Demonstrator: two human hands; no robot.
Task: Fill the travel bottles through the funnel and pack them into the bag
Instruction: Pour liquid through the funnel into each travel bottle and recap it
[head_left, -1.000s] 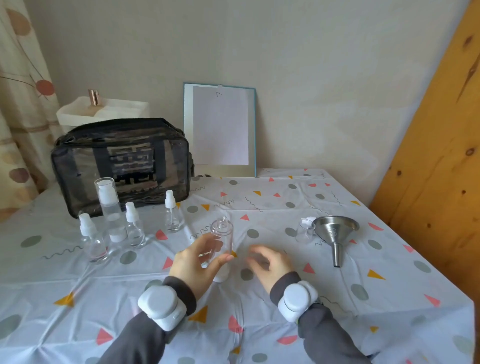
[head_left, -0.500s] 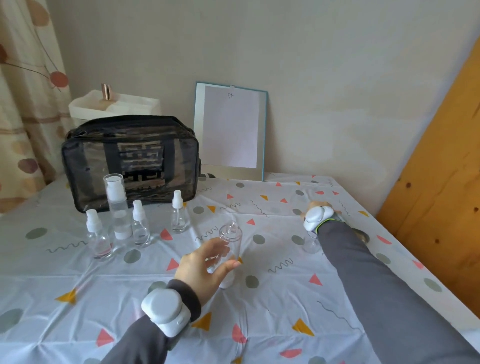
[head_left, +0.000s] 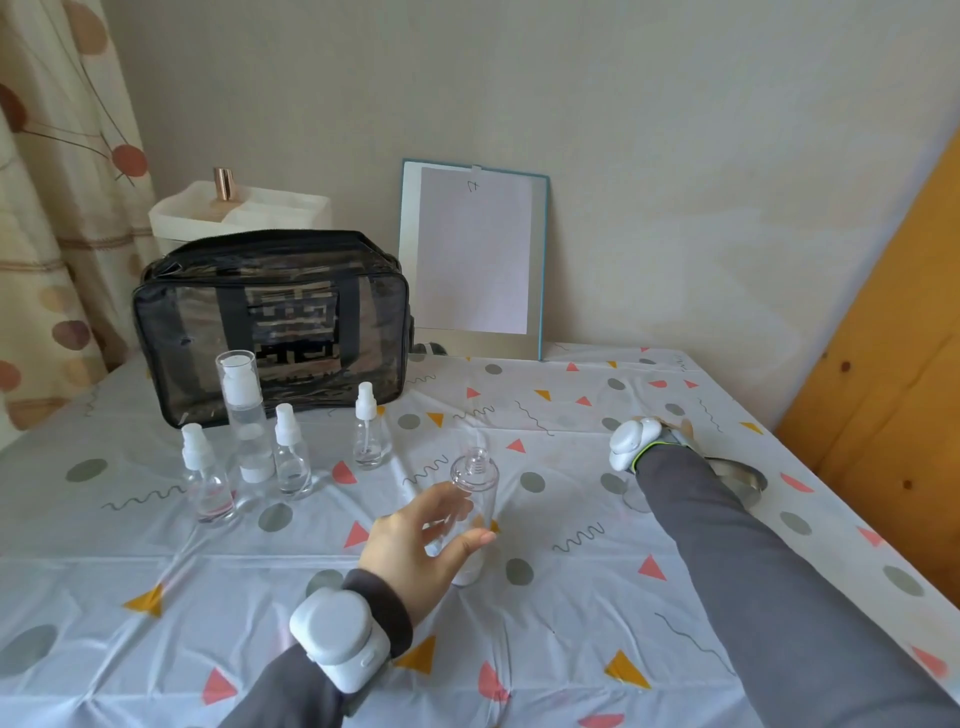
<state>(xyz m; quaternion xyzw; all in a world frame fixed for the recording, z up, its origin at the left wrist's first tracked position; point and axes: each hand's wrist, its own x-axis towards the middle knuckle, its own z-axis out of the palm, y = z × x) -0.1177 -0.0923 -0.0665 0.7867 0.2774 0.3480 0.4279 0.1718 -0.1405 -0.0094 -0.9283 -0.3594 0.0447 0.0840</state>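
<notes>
A clear travel bottle (head_left: 475, 475) with its cap off stands upright on the tablecloth at the centre. My left hand (head_left: 415, 538) is wrapped around its lower half. My right hand (head_left: 678, 430) reaches far right to the steel funnel (head_left: 745, 480); the wrist band and sleeve hide the fingers and most of the funnel, so its grip cannot be seen. The black see-through bag (head_left: 270, 317) stands zipped at the back left. In front of it are a tall pump bottle (head_left: 243, 415) and three small spray bottles (head_left: 205, 480), (head_left: 291, 454), (head_left: 370, 434).
A clipboard (head_left: 472, 260) leans on the wall behind the table. A white box (head_left: 234, 213) sits behind the bag. A wooden board (head_left: 883, 374) stands close to the table's right edge, and a curtain (head_left: 57, 208) hangs at the left.
My right hand has left the spot beside the open bottle and stretched out right to the funnel. The left hand has kept hold of the bottle.
</notes>
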